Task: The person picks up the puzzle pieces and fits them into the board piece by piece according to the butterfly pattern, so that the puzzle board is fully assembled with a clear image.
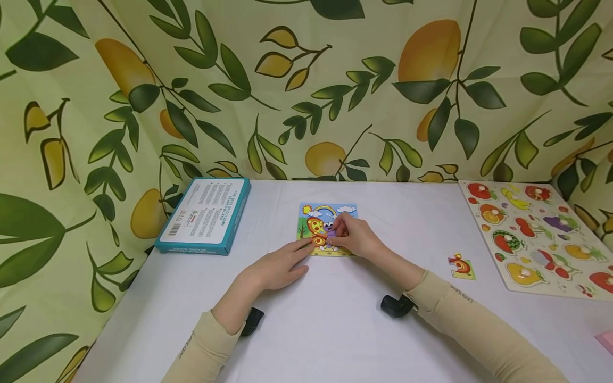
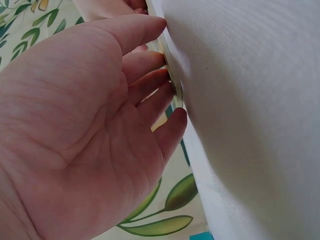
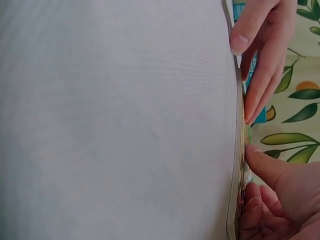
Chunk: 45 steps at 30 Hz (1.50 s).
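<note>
A butterfly jigsaw puzzle [image 1: 305, 211] lies flat on the white table, with a sun, a rainbow and a purple-faced butterfly on it. My left hand [image 1: 280, 266] rests its outstretched fingertips on the puzzle's lower left. From the right, my right hand [image 1: 356, 236] bends its thumb and fingers round a puzzle piece at the butterfly's face; the hand hides much of that piece and of the puzzle's right side. In the right wrist view, the thumb [image 3: 267, 167] touches the puzzle's surface, close to the curled fingers. A loose puzzle piece [image 1: 462, 267] with an orange-red wing lies right of my right forearm.
A teal and white box [image 1: 203, 213] lies at the back left. At the right is a fruit peg board [image 1: 524, 287]. Part of a pink object [image 1: 605, 340] shows at the right edge. A leaf-patterned curtain [image 1: 287, 122] hangs behind the table.
</note>
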Tool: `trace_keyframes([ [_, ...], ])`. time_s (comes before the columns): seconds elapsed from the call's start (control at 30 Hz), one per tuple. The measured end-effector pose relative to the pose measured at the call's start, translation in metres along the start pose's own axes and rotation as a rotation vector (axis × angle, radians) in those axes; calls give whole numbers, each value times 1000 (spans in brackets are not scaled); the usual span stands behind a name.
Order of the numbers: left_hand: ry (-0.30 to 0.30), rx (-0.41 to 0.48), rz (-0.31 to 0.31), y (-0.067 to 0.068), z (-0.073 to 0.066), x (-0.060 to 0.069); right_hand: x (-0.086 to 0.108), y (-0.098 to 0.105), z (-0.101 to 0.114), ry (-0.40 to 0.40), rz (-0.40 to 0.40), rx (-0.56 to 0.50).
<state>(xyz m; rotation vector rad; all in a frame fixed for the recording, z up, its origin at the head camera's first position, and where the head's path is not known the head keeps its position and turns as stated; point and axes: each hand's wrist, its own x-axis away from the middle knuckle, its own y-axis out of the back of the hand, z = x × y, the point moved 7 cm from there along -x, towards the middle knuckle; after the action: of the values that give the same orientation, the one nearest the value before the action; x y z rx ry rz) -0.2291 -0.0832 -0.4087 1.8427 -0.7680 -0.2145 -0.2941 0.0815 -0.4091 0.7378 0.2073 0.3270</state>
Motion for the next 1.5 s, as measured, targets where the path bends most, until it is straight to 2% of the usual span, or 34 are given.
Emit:
trace_keyframes([
  [0.13,-1,1,-1,0,0,0,1,0,1,6,4,6],
  [0.37,-5,-28,-12,2,-2,-1,-1,-2,4,52,55,61],
  [0.57,-41,-96,-58,6,-9,-6,1,0,1,77,111,31],
  [0.67,-75,-111,-75,9,-15,-10,3,2,-1,61,130,7],
  [0.8,-94,-75,-33,7,-23,-16,4,3,-2,50,130,-3],
  [0.9,-88,-56,-13,5,-26,-19,3,2,-1,89,129,4],
  [1.03,-94,-91,-42,5,-29,-20,6,3,3,166,147,26],
  [1.13,-93,-131,-53,5,-32,-21,17,10,5,210,165,49],
  [1.23,-79,-150,-55,3,-32,-20,36,25,3,214,146,41],
  [1.37,-73,-134,-59,2,-30,-20,69,56,-16,141,73,64],
  [1.5,-99,-119,-68,3,-29,-20,107,94,-43,32,29,169],
])
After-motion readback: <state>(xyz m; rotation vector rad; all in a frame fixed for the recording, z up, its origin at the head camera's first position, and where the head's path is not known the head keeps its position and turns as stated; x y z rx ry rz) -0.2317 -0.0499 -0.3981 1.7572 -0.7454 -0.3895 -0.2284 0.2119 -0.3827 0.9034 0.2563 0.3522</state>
